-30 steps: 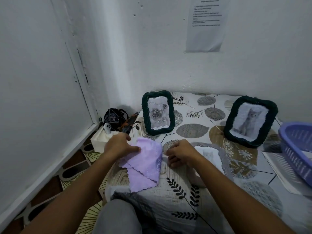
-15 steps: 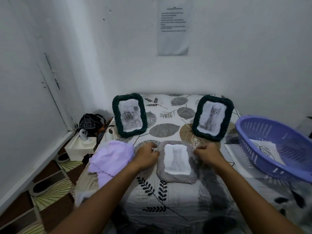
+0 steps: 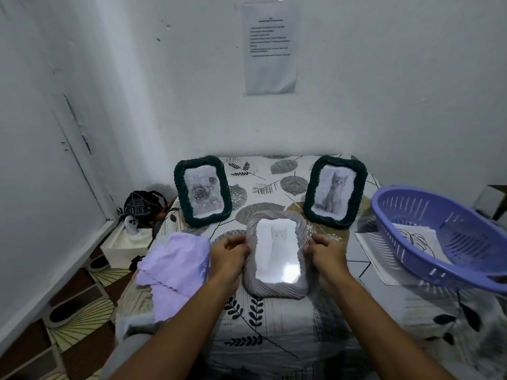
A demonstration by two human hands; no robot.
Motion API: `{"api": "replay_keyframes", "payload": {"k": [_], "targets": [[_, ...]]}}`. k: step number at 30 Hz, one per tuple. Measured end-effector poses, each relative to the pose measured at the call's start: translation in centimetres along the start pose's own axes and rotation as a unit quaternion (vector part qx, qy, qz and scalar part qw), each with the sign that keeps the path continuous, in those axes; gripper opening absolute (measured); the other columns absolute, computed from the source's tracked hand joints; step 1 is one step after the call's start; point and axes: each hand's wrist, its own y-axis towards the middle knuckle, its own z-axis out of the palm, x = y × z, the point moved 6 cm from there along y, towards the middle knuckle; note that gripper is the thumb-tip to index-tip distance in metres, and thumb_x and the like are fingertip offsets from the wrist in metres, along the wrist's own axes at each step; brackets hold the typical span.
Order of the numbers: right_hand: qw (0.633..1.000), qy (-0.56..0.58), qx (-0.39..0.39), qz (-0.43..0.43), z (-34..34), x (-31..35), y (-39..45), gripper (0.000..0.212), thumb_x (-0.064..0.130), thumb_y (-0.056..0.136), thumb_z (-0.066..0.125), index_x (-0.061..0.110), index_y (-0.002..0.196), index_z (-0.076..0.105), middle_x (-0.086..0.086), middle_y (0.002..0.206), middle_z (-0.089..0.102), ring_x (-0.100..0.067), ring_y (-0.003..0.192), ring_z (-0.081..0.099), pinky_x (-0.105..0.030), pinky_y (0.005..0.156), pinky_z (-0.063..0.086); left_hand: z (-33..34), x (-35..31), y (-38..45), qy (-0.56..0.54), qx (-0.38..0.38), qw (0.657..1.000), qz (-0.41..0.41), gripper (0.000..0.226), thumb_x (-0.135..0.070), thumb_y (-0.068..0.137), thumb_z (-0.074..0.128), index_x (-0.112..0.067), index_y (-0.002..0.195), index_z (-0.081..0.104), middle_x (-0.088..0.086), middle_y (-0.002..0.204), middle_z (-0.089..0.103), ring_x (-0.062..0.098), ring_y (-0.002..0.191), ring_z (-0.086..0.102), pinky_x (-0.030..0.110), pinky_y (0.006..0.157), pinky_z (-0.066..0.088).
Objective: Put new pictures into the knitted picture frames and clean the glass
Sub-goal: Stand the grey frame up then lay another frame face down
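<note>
A grey knitted frame (image 3: 275,286) with a pale cat picture behind shiny glass is tilted up off the table. My left hand (image 3: 229,255) grips its left edge and my right hand (image 3: 326,255) grips its right edge. Behind it stand two dark green knitted frames: the left frame (image 3: 202,191) shows a rose, the right frame (image 3: 335,191) shows a cat. A lilac cleaning cloth (image 3: 175,267) lies crumpled at the table's left edge, just left of my left hand.
A purple plastic basket (image 3: 439,237) with a sheet of paper inside sits at the right, on more paper (image 3: 370,250). A white box (image 3: 123,242) and a black bag (image 3: 141,205) stand on the floor by the left wall. The table (image 3: 274,325) wears a leaf-print cover.
My left hand let go of the lilac cloth and went to the grey frame. Both hands took the frame by its sides and raised its top edge from lying flat.
</note>
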Motion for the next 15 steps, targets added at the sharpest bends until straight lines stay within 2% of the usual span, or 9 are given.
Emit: {"api": "replay_keyframes", "payload": {"k": [2, 4, 7, 9, 11, 13, 15], "targets": [[0.997, 0.079, 0.012, 0.011, 0.2, 0.2, 0.0, 0.047, -0.011, 0.084, 0.058, 0.002, 0.129, 0.055, -0.014, 0.119, 0.063, -0.028, 0.104, 0.061, -0.041, 0.092, 0.052, -0.1, -0.5, -0.4, -0.063, 0.005, 0.998, 0.001, 0.026, 0.01, 0.079, 0.064, -0.01, 0.095, 0.066, 0.007, 0.095, 0.07, 0.023, 0.079, 0.064, 0.028, 0.055, 0.048], [0.989, 0.145, 0.032, 0.018, 0.4, 0.9, -0.2, 0.043, -0.014, 0.083, 0.058, 0.0, 0.123, 0.058, -0.015, 0.111, 0.066, -0.03, 0.098, 0.064, -0.041, 0.087, 0.053, 0.0, -1.2, -0.5, -0.11, 0.02, 0.994, 0.007, 0.028, 0.013, 0.08, 0.063, -0.006, 0.099, 0.064, 0.009, 0.095, 0.069, 0.021, 0.082, 0.065, 0.03, 0.062, 0.051], [0.976, 0.208, 0.064, 0.013, 0.6, 2.4, -0.7, 0.033, -0.016, 0.084, 0.054, 0.001, 0.111, 0.06, -0.012, 0.092, 0.067, -0.025, 0.082, 0.064, -0.035, 0.072, 0.053, 0.1, -2.1, -0.6, -0.139, 0.052, 0.989, 0.008, 0.026, 0.012, 0.082, 0.062, 0.0, 0.105, 0.062, 0.013, 0.093, 0.066, 0.022, 0.082, 0.063, 0.034, 0.072, 0.055], [0.966, 0.245, 0.086, 0.015, 0.7, 3.1, -0.9, 0.031, -0.018, 0.084, 0.052, 0.001, 0.108, 0.06, -0.013, 0.087, 0.067, -0.024, 0.077, 0.063, -0.033, 0.067, 0.053, 0.4, -2.6, -0.7, -0.122, 0.087, 0.989, 0.001, 0.016, 0.005, 0.086, 0.06, 0.002, 0.101, 0.064, 0.013, 0.09, 0.067, 0.02, 0.078, 0.063, 0.032, 0.069, 0.055], [0.96, 0.261, 0.1, 0.013, 0.8, 3.5, -1.1, 0.031, -0.019, 0.084, 0.051, 0.0, 0.107, 0.059, -0.014, 0.086, 0.066, -0.023, 0.074, 0.062, -0.029, 0.064, 0.055, 0.7, -3.1, -1.0, -0.092, 0.118, 0.989, -0.008, 0.01, -0.006, 0.091, 0.058, -0.001, 0.092, 0.066, 0.009, 0.081, 0.071, 0.017, 0.072, 0.065, 0.027, 0.059, 0.056], [0.96, 0.261, 0.106, 0.005, 0.8, 3.8, -1.1, 0.032, -0.019, 0.084, 0.051, -0.001, 0.11, 0.059, -0.013, 0.086, 0.066, -0.022, 0.075, 0.062, -0.029, 0.064, 0.056, 1.0, -3.3, -1.0, -0.054, 0.138, 0.989, -0.024, 0.02, -0.021, 0.095, 0.055, -0.006, 0.092, 0.068, 0.005, 0.08, 0.072, 0.016, 0.069, 0.067, 0.028, 0.059, 0.054], [0.958, 0.266, 0.109, -0.002, 0.7, 3.9, -1.3, 0.033, -0.018, 0.084, 0.051, -0.001, 0.111, 0.059, -0.013, 0.087, 0.066, -0.023, 0.076, 0.062, -0.032, 0.068, 0.053, 1.2, -3.3, -1.1, -0.018, 0.154, 0.987, -0.043, 0.03, -0.035, 0.096, 0.052, -0.009, 0.098, 0.067, 0.006, 0.087, 0.072, 0.019, 0.076, 0.067, 0.032, 0.065, 0.053]]}}
